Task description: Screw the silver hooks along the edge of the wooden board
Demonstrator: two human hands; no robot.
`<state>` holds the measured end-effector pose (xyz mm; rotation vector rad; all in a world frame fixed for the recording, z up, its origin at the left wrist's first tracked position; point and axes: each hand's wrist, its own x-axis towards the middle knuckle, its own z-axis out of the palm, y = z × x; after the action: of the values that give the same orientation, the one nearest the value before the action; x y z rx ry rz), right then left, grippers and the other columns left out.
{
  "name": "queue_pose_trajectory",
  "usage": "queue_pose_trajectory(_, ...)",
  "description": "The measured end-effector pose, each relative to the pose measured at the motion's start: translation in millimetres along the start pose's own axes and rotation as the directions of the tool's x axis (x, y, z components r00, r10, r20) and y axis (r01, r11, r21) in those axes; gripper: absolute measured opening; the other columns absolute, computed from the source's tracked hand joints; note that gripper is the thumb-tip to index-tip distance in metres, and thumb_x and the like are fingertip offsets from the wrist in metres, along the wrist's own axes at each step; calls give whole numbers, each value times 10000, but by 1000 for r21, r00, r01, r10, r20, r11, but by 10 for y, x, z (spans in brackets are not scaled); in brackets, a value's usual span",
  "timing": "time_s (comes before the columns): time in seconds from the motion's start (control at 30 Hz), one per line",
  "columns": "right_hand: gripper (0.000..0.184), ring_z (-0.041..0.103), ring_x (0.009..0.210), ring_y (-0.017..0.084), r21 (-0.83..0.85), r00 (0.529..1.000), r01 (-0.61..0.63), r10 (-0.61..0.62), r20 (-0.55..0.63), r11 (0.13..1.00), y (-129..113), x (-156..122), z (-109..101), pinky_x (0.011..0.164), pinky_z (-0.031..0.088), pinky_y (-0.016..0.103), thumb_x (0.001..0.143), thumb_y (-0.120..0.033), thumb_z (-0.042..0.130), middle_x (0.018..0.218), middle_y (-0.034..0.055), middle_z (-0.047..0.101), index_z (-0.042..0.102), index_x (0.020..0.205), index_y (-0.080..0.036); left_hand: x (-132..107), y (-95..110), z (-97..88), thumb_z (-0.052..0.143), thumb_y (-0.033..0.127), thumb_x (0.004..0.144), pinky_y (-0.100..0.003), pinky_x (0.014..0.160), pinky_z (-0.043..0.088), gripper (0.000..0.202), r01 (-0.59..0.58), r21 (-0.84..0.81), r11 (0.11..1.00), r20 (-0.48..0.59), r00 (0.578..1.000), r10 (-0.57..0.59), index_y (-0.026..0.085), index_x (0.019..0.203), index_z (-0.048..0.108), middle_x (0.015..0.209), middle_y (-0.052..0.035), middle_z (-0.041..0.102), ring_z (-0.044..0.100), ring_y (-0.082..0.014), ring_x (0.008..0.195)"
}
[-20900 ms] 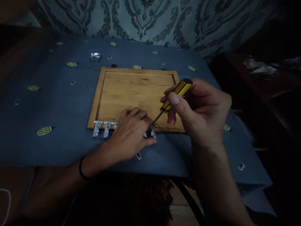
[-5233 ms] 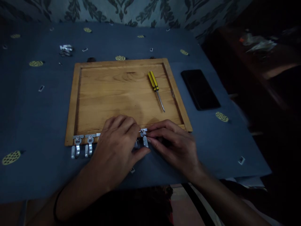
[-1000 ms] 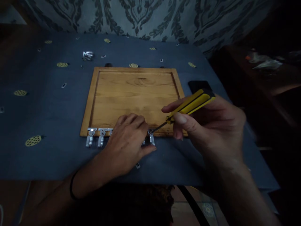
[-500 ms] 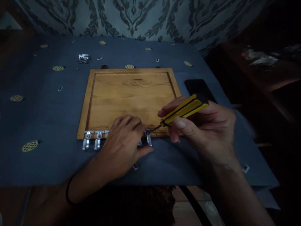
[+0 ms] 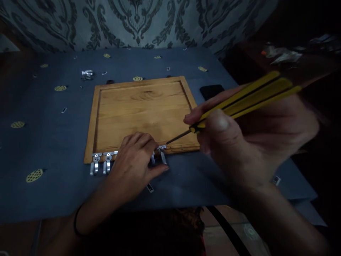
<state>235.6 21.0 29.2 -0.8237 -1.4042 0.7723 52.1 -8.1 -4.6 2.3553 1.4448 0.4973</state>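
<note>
My right hand [image 5: 247, 142] grips a yellow and black screwdriver [image 5: 245, 97], its thin shaft slanting down to the left. The tip is just above and to the right of a silver metal hook [image 5: 162, 151] at the near edge of a framed wooden board [image 5: 144, 117]. My left hand [image 5: 135, 156] lies over that edge, its index finger and thumb closed about this hook, and its palm covers part of the row. To its left, a screwed-on hook [image 5: 107, 163] and another hook [image 5: 95, 164] show. Small holes dot the edge to the right.
A blue patterned cloth [image 5: 53, 142] covers the table. Loose metal hooks [image 5: 87, 74] lie at the back left. A black phone [image 5: 211, 91] is right of the board, partly behind my right hand. Crumpled plastic [image 5: 285, 55] sits on a dark surface at far right.
My right hand has lifted the screwdriver up and to the right, off the hook. My left hand keeps its place at the hooks. The whole view has shifted slightly.
</note>
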Motion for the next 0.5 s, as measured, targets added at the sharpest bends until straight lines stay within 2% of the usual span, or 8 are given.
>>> queue_pose_trajectory(0.1, 187, 520, 437, 64, -22, 1000, 31, -31, 5, 999, 1, 43, 50, 471, 561, 274, 870, -394, 817, 814, -18, 743, 725, 834, -235, 2, -9, 7, 880, 388, 824, -475, 919, 505, 333, -5, -2, 1000, -11, 1000, 5, 190, 1023, 700, 1048, -47, 703, 630, -296, 1043)
queue_pose_trajectory(0.2, 282, 587, 511, 84, 21, 999, -26, 26, 34, 999, 92, 33, 87, 525, 587, 268, 855, -488, 814, 778, -30, 721, 670, 793, -254, 0, -13, 17, 892, 397, 807, -476, 902, 507, 337, -5, 5, 1000, -9, 1000, 5, 194, 992, 697, 1030, -45, 700, 632, -297, 1027)
queue_pose_trajectory(0.3, 285, 629, 575, 102, 36, 997, -76, 75, 20, 996, 168, -20, 74, 536, 588, 262, 855, -496, 814, 784, -24, 712, 653, 804, -267, -7, -13, 22, 895, 396, 807, -471, 899, 508, 335, -10, -4, 1000, -13, 1000, 10, 187, 982, 699, 1042, -48, 698, 634, -292, 1026)
queue_pose_trajectory(0.5, 277, 616, 567, 111, 46, 994, -105, 105, 0, 993, 198, -65, 16, 511, 565, 265, 839, -498, 826, 760, -21, 700, 663, 814, -275, -9, -8, 6, 890, 393, 814, -476, 921, 511, 341, 8, -11, 1000, -2, 1000, -8, 181, 1006, 703, 1069, -48, 703, 632, -293, 1046)
